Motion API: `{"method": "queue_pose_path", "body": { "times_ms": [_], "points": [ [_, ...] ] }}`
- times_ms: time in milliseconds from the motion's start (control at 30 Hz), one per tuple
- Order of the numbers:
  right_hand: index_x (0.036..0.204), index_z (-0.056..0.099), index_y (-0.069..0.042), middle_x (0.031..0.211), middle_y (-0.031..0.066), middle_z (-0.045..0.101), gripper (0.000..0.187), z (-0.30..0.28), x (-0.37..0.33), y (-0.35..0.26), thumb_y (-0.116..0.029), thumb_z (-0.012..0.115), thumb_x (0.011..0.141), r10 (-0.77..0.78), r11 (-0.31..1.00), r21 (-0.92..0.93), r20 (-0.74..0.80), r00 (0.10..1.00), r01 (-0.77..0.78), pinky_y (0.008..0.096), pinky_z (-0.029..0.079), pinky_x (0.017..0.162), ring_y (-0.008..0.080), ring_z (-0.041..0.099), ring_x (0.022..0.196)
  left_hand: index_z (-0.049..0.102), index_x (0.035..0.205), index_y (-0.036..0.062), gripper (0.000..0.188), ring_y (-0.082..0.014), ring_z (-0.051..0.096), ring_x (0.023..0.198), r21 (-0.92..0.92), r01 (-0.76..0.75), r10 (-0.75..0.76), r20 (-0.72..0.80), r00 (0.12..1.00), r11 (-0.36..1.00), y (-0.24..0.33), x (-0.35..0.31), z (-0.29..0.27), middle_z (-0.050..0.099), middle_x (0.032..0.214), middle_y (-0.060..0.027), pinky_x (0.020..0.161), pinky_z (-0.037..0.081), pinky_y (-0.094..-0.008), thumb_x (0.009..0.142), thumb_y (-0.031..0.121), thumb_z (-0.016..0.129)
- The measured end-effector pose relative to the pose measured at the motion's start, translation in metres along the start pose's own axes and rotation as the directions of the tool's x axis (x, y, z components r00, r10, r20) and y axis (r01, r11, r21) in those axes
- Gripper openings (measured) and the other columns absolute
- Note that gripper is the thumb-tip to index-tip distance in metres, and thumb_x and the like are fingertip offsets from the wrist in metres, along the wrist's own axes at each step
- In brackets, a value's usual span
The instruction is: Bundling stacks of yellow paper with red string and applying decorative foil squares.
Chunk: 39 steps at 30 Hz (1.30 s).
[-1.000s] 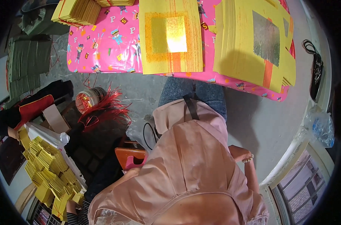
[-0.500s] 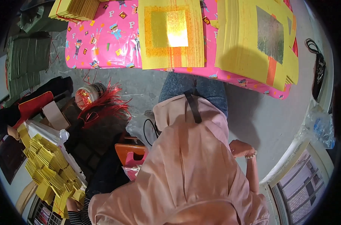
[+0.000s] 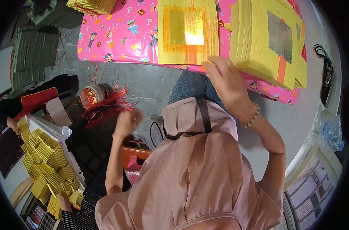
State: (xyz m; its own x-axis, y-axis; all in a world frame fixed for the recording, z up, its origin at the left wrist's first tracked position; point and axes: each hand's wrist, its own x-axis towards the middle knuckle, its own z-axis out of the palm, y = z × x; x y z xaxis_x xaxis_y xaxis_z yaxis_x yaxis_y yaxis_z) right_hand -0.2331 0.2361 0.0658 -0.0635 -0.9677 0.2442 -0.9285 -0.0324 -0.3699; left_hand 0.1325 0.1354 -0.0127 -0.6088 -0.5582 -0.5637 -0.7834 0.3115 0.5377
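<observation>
My right hand [image 3: 232, 86] reaches over the table's front edge, a beaded bracelet on its wrist. Its fingers are stretched out at the lower right corner of a stack of yellow paper sheets [image 3: 173, 57] with a gold foil square; I see nothing held in it. My left hand [image 3: 127, 122] is raised over the floor, just right of a bundle of red strings [image 3: 109, 102]. Its fingers look curled but are smeared by motion, so their hold cannot be made out. A second yellow paper stack [image 3: 246, 42], with a dull silver square, lies right of my right hand.
A pink patterned cover [image 3: 117, 46] lies over the table. More yellow bundles [image 3: 94, 5] sit at its far left. On the floor stands a tub [image 3: 90, 96]. At left, other people's hands [image 3: 65, 200] touch piled folded yellow paper [image 3: 47, 153]. An orange stool [image 3: 133, 154] is beside me.
Both my hands have come up: the right from beside my hip to the middle paper stack, the left into view by the red strings. The view has shifted slightly.
</observation>
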Motion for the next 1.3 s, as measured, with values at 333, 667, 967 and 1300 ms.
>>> {"method": "queue_pose_path", "body": {
  "times_ms": [333, 667, 967, 1300],
  "points": [
    [0.086, 0.054, -0.004, 0.088, 0.0105, 0.054, 0.011, 0.033, 0.028, 0.023, -0.008, 0.059, 0.077, -0.052, 0.982, -0.184, -0.017, 0.998, 0.049, 0.0351, 0.052, 0.078, 0.0260, 0.060, 0.091, 0.068, 0.096, 0.0075, 0.031, -0.0288, 0.058, 0.088, 0.307, -0.648, 0.716, -0.343, 0.608, 0.697, 0.171, 0.120, -0.077, 0.062, 0.090, -0.0080, 0.077, 0.049, -0.0384, 0.072, 0.019, 0.082],
    [0.083, 0.054, -0.002, 0.085, 0.0123, 0.056, 0.008, 0.029, 0.028, 0.032, -0.006, 0.058, 0.078, -0.092, 0.994, -0.057, -0.015, 0.996, 0.091, 0.0379, 0.054, 0.072, 0.0284, 0.062, 0.087, 0.071, 0.090, 0.0098, 0.026, -0.0258, 0.059, 0.085, 0.311, -0.628, 0.700, -0.287, 0.653, 0.713, 0.154, 0.150, -0.063, 0.063, 0.088, -0.0053, 0.074, 0.050, -0.0375, 0.072, 0.025, 0.081],
    [0.085, 0.054, 0.000, 0.084, 0.0154, 0.056, 0.008, 0.028, 0.030, 0.032, -0.006, 0.058, 0.083, -0.033, 0.997, 0.065, 0.005, 0.999, 0.033, 0.0430, 0.049, 0.071, 0.0343, 0.059, 0.084, 0.074, 0.080, 0.0105, 0.016, -0.0245, 0.061, 0.077, 0.202, -0.686, 0.708, -0.335, 0.622, 0.699, 0.146, 0.156, -0.061, 0.067, 0.081, -0.0029, 0.068, 0.050, -0.0368, 0.076, 0.025, 0.079],
    [0.088, 0.054, 0.002, 0.085, 0.0177, 0.056, 0.012, 0.025, 0.031, 0.031, -0.010, 0.057, 0.090, 0.043, 0.990, 0.134, 0.077, 0.996, -0.053, 0.0453, 0.046, 0.071, 0.0375, 0.058, 0.084, 0.072, 0.078, 0.0090, 0.015, -0.0251, 0.062, 0.076, 0.167, -0.675, 0.688, -0.312, 0.655, 0.719, 0.148, 0.158, -0.067, 0.067, 0.078, -0.0044, 0.068, 0.049, -0.0369, 0.078, 0.023, 0.078]
  ]
}}
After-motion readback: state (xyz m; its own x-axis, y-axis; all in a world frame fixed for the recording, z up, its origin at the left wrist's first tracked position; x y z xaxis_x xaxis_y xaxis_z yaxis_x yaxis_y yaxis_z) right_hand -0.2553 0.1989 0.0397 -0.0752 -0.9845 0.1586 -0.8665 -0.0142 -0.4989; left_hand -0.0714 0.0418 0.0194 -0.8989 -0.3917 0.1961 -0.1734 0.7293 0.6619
